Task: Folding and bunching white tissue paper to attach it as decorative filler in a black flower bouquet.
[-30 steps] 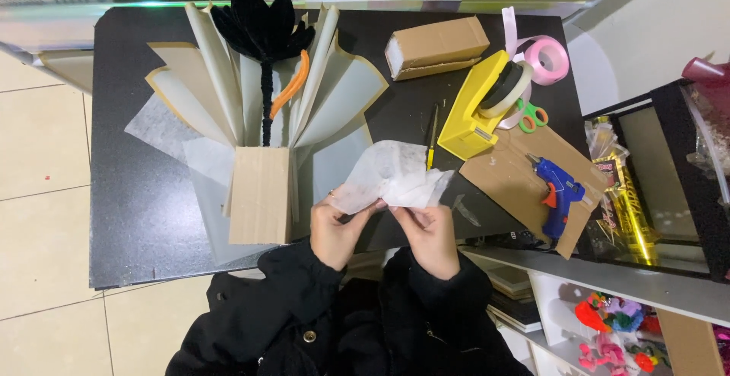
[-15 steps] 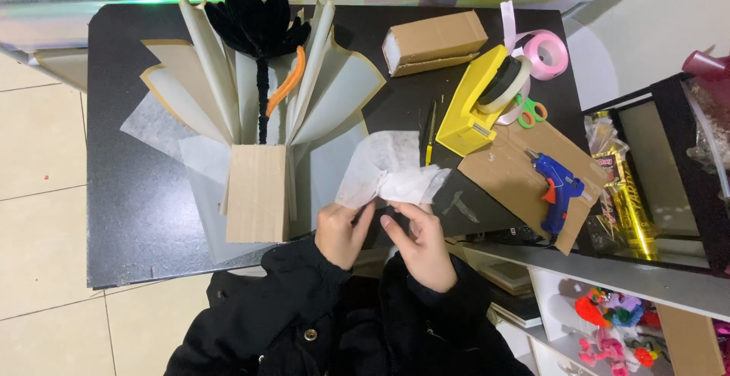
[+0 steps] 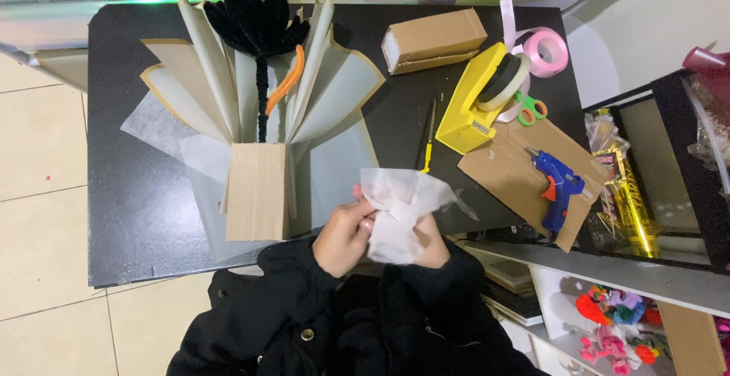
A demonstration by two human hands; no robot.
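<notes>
While both hands meet at lower centre of the frame, I see the left hand (image 3: 344, 237) and right hand (image 3: 427, 245) with fingers closed on a crumpled white tissue sheet (image 3: 399, 205). It hangs over the black worktop's (image 3: 137, 216) near edge, just right of the brown paper wrap (image 3: 257, 191).

The white tissue sheet (image 3: 399, 210) is now more crumpled and bunched than before. The left hand (image 3: 344, 237) and right hand (image 3: 427, 245) sit closer together, gathering it toward 6 o'clock.

One glue gun (image 3: 557, 184), one tape dispenser (image 3: 482, 98) — two hands (image 3: 384, 237).
</notes>
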